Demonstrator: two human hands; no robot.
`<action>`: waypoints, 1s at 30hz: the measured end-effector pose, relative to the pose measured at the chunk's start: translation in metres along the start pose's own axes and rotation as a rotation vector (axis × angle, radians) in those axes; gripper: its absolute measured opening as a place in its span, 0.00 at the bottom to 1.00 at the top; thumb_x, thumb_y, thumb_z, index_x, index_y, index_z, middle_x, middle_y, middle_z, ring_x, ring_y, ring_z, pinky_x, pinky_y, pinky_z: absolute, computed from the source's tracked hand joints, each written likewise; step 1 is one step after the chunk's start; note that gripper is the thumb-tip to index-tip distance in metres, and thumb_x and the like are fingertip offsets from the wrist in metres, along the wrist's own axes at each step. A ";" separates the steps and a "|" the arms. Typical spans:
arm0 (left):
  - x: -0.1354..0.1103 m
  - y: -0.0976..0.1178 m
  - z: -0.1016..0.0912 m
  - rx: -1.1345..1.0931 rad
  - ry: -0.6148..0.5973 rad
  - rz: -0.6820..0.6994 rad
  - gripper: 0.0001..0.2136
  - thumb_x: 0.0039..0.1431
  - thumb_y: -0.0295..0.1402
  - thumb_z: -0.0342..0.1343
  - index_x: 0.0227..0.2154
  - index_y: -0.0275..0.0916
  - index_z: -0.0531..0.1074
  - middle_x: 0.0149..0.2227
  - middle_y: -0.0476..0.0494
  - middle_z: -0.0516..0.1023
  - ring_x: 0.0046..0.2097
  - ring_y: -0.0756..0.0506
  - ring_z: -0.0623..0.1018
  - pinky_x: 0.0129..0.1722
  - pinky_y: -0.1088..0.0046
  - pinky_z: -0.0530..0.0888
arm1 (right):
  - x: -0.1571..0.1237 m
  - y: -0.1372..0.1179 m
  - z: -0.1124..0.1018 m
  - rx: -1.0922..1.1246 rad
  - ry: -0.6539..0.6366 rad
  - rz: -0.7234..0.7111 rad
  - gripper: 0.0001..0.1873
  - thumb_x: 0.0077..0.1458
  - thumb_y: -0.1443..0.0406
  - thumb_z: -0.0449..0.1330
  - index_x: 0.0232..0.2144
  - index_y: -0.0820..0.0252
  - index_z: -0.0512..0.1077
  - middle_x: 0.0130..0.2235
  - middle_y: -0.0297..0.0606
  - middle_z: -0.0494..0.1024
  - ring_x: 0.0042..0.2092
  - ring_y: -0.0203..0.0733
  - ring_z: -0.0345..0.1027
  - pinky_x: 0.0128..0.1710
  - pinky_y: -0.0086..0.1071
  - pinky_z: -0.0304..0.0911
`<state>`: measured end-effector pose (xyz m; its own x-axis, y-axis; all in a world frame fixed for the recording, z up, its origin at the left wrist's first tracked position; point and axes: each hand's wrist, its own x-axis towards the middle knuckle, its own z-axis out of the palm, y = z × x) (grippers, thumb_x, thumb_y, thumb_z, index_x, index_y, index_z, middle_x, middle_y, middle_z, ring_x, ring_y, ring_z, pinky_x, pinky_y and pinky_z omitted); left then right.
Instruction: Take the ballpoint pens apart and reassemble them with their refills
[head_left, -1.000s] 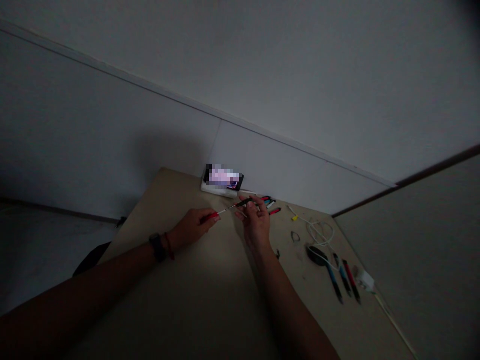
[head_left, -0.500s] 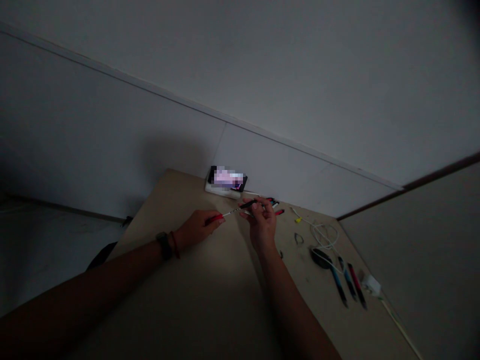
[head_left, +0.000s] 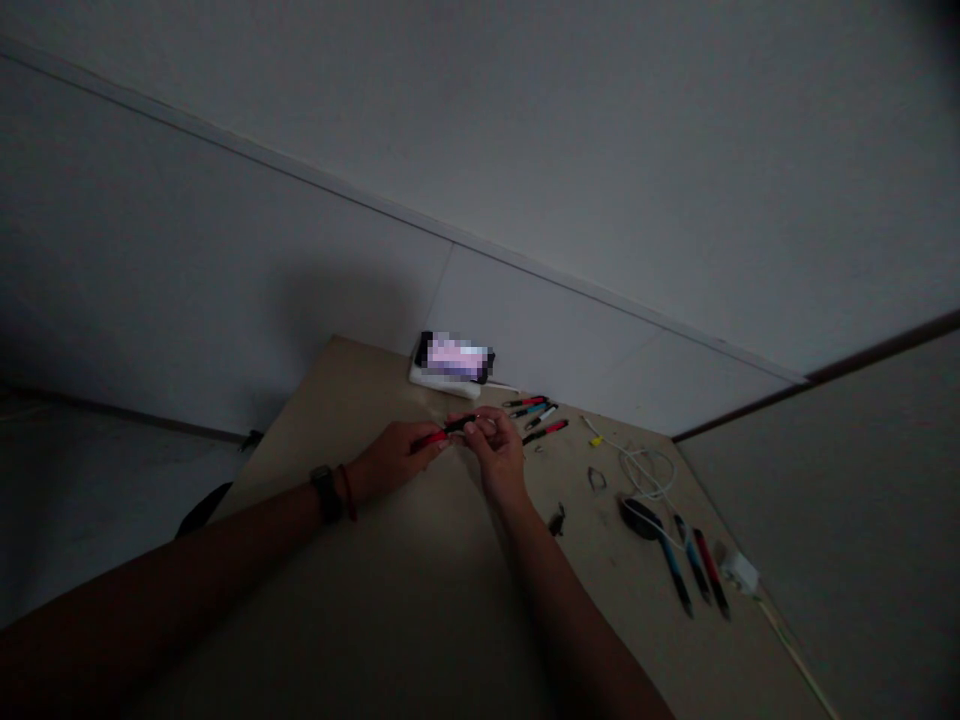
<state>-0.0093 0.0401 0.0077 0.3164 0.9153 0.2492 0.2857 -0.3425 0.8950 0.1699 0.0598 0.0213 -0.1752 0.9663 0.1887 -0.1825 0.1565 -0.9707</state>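
Over the table, my left hand [head_left: 399, 452] is closed around the red barrel [head_left: 430, 440] of a pen. My right hand [head_left: 501, 455] pinches the black part [head_left: 460, 424] of the same pen, its tip pointing right. The black and red parts now meet end to end or nearly so; whether they are joined I cannot tell. No white refill shows between them. To the right of my right hand lie several pens [head_left: 546, 432] in red, blue and white with black parts.
A lit phone [head_left: 456, 358] leans on a white block [head_left: 444, 384] by the wall. At right lie a white cable [head_left: 649, 470], a round black object [head_left: 640, 516], more pens [head_left: 711, 572] and a white plug [head_left: 741, 572]. A small dark item [head_left: 556, 520] sits near my right forearm.
My right hand has moved left and slightly down, bringing the black part over the white refill to the red barrel. My left hand has stayed nearly still. The pens behind are more exposed.
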 end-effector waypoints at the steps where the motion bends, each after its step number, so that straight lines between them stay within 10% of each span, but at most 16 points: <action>1: 0.000 0.000 0.000 -0.001 -0.004 0.000 0.17 0.66 0.41 0.50 0.25 0.36 0.68 0.21 0.52 0.66 0.25 0.51 0.65 0.27 0.75 0.60 | 0.000 0.002 0.001 0.006 0.001 0.001 0.16 0.51 0.56 0.70 0.36 0.53 0.69 0.36 0.35 0.84 0.41 0.43 0.79 0.40 0.35 0.75; 30: 0.000 -0.004 -0.002 0.091 -0.007 0.066 0.16 0.69 0.37 0.44 0.36 0.36 0.76 0.30 0.47 0.76 0.33 0.48 0.73 0.35 0.73 0.68 | 0.003 0.017 -0.006 -0.264 0.049 0.002 0.13 0.49 0.57 0.69 0.35 0.56 0.78 0.30 0.32 0.77 0.31 0.37 0.67 0.33 0.31 0.62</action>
<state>-0.0119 0.0414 0.0049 0.3435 0.8886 0.3041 0.3448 -0.4205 0.8392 0.1718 0.0667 0.0043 -0.1267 0.9745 0.1851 0.0774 0.1957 -0.9776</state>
